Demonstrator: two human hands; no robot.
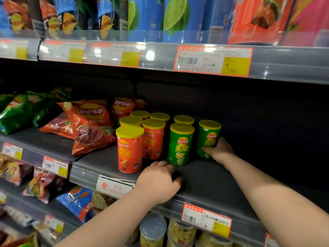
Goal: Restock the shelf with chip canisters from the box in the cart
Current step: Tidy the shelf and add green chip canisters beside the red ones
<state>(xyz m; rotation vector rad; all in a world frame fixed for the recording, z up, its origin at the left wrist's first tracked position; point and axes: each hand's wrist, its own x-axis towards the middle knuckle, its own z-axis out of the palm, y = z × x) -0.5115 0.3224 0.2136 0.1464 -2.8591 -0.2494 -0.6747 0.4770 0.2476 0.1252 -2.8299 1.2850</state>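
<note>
On the dark middle shelf (219, 179) stand several orange chip canisters (130, 150) with yellow lids, in rows at the left. To their right stand three green canisters: one in front (181, 145), one behind it (184, 120), and one at the far right (208, 134). My right hand (219, 149) grips the lower side of that far-right green canister, which stands upright on the shelf. My left hand (160, 181) rests palm down on the shelf front, just ahead of the front green canister, with its fingers loosely bent and nothing in it. The box and cart are out of view.
Orange chip bags (90, 125) and green bags (19, 113) lie on the shelf to the left. The shelf above holds tall blue and red canisters (176, 18) behind price tags (212, 60). Clear-lidded tubs (153, 229) sit below. Bare shelf extends right of the green canisters.
</note>
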